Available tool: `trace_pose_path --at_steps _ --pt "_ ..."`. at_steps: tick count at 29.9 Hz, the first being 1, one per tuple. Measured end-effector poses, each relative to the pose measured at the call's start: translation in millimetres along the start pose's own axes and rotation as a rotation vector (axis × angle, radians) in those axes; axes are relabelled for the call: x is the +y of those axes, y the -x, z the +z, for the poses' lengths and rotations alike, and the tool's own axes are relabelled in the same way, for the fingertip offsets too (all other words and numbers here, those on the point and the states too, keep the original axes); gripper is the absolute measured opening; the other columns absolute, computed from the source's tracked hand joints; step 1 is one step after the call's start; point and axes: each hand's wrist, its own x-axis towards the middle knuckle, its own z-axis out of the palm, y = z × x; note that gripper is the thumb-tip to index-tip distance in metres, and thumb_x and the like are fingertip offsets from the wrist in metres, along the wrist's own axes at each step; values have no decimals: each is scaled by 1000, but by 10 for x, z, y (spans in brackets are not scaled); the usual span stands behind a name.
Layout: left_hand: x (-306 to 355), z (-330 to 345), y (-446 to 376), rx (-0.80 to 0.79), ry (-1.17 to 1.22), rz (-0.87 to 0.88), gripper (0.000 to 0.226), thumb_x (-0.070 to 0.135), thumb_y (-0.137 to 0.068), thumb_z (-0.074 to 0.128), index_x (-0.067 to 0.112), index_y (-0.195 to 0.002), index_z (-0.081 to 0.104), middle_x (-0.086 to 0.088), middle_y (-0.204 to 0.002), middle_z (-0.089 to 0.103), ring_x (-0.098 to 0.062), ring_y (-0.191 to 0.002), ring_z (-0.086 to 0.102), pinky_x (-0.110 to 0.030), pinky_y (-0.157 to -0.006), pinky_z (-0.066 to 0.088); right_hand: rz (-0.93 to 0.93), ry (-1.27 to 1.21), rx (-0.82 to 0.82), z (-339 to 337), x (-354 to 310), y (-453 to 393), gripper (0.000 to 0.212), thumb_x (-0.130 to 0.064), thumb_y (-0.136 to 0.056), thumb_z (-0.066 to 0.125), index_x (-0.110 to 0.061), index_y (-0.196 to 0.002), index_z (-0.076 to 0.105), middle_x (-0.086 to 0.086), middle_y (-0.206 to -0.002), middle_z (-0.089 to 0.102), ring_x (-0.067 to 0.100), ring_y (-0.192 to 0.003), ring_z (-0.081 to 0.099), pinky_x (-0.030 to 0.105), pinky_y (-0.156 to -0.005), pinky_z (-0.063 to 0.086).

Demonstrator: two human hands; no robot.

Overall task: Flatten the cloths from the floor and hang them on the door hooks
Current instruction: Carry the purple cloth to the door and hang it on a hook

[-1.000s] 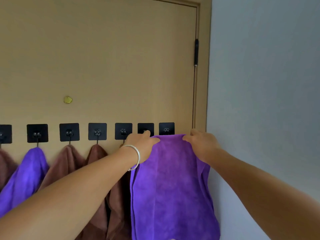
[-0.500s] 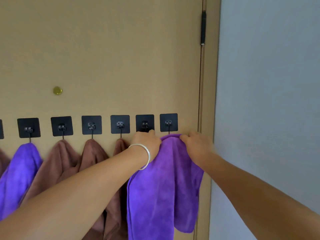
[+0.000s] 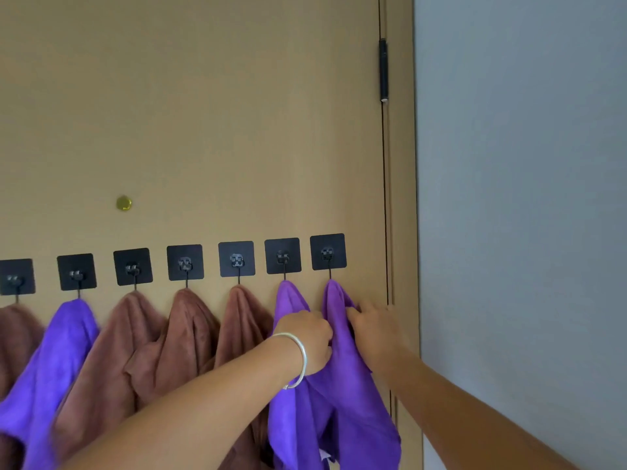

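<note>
I see a tan door (image 3: 203, 130) with a row of seven black square hooks across it. My left hand (image 3: 310, 340), with a silver bangle (image 3: 298, 361) on the wrist, has its fingers curled into the purple cloth (image 3: 342, 385) just below the two rightmost hooks. My right hand (image 3: 373, 330) is on the other side of the same fold, its fingers bent and pinching the fabric close to the door's edge. The two hands sit near each other with a ridge of purple cloth between them.

The cloth rises in two peaks: one under the sixth hook (image 3: 283, 256) and one under the seventh hook (image 3: 328, 251). I cannot tell whether this is one cloth caught on both hooks or two cloths hanging side by side. Below my hands it hangs down in loose folds and runs out of the bottom of the view.

To the left, three brown cloths (image 3: 183, 334) hang bunched from the third, fourth and fifth hooks, overlapping one another. Further left hangs another purple cloth (image 3: 57, 361), then another brown one (image 3: 17, 334) at the frame's edge.

A small brass knob (image 3: 124, 203) sits on the door above the row. A black hinge (image 3: 383, 71) shows on the door's right edge, beside the frame and a grey wall (image 3: 526, 198).
</note>
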Motion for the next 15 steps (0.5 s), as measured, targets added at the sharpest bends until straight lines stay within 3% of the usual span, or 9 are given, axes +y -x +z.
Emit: trace_pose_path --at_steps 3,5,8,11,15 --pt "-2 158 66 -30 -118 20 41 39 -96 40 19 -130 52 -10 -132 47 -33 -117 44 -43 -93 36 -20 29 72 31 45 19 30 -23 -101 37 -15 -125 54 6 -127 49 25 -117 41 38 -98 29" --pt "-27 264 98 -42 -226 21 51 41 -96 40 22 -143 35 -10 -141 38 -33 -122 37 -46 -99 30 -22 80 -6 93 72 58 31 -23 -100 41 -14 -128 51 7 -128 52 25 -117 44 39 -100 32" --pt "7 431 182 -51 -366 7 67 39 -95 45 20 -151 14 -11 -148 27 -34 -127 30 -47 -106 23 -101 286 -117 266 132 131 55 -31 -94 55 -17 -143 33 8 -133 50 29 -120 47 42 -101 37" --pt "20 455 243 0 -358 6 67 30 -91 52 17 -149 20 -12 -147 28 -34 -126 32 -47 -106 23 -120 327 -97 327 174 119 67 -33 -90 59 -17 -146 26 8 -133 52 30 -119 47 42 -99 37" --pt "-52 464 439 83 -334 79 59 25 -89 49 18 -145 31 -13 -144 33 -34 -130 29 -48 -111 17 -132 298 -21 308 145 90 54 -36 -89 60 -22 -136 39 2 -120 59 25 -110 53 39 -94 40"
